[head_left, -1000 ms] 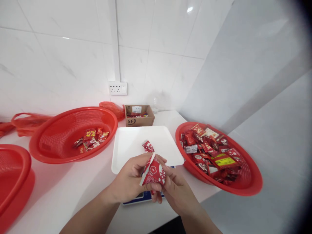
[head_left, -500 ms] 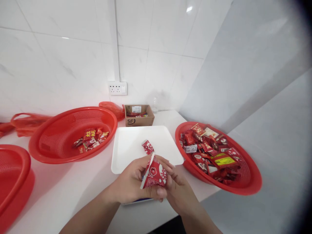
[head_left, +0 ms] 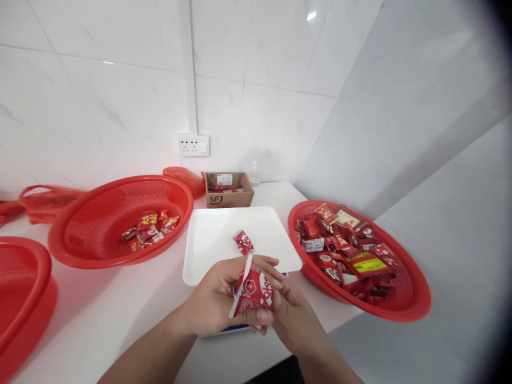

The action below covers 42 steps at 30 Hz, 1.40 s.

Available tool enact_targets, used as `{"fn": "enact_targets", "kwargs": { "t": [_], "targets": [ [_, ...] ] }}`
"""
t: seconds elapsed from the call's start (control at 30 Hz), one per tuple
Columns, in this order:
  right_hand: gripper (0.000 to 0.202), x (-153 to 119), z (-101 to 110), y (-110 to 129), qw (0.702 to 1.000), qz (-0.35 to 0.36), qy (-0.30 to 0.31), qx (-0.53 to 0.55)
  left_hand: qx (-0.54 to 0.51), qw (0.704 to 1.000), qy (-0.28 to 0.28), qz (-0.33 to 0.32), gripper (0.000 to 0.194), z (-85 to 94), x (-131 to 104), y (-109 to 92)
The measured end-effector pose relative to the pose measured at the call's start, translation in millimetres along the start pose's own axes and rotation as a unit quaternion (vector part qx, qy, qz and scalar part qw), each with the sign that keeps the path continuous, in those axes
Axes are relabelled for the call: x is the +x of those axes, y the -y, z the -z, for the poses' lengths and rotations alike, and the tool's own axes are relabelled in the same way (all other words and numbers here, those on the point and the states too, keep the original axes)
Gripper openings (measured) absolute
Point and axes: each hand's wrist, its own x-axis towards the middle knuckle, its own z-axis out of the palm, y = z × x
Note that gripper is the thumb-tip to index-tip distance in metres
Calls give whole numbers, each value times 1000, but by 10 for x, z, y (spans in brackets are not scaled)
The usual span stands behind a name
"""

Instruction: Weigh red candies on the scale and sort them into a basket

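A red and white snack packet (head_left: 253, 290), pyramid-like with a pale crimped edge, is held up between both hands above the table's front part. My left hand (head_left: 218, 298) is closed on its left side, thumb along the bottom. On its right side my right hand (head_left: 294, 314) grips it too, fingers touching those of the left. Just beyond the hands, a similar small packet (head_left: 243, 241) lies on a white tray (head_left: 204, 229). Something blue and white under the hands is mostly hidden.
At right stands a red basket (head_left: 418, 298) heaped with packets. The left red basket (head_left: 80, 240) holds several packets; another red basket (head_left: 24, 298) is cut off at the frame's edge. Behind the tray sit a cardboard box (head_left: 236, 200) and red plastic bags (head_left: 52, 202).
The packet has tilted slightly in my hands, and the fingers have shifted a little. The tray, baskets and box stay where they were.
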Motion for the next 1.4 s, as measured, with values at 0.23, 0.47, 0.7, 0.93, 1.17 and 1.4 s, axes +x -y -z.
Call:
{"fn": "enact_targets", "kwargs": {
  "t": [0.23, 0.47, 0.7, 0.93, 1.17, 1.4],
  "targets": [
    [51, 0, -4, 0, 1000, 2, -12, -3, 10, 1000, -3, -3, 23, -2, 5, 5],
    [50, -1, -16, 18, 1000, -3, -22, -5, -80, 996, 7, 46, 27, -19, -40, 36],
    [48, -36, 36, 42, 997, 45, -33, -53, -95, 992, -43, 67, 44, -53, -78, 99],
    [44, -96, 17, 90, 988, 78, -60, -122, -38, 997, -70, 5, 41, -9, -74, 104],
    [43, -114, -2, 125, 980, 99, -75, -154, -34, 998, -55, 5, 41, 15, -56, 104],
    [44, -91, -43, 224, 954, 150, -117, -233, -47, 998, -39, 25, 46, 1, -55, 106]
  ]
}}
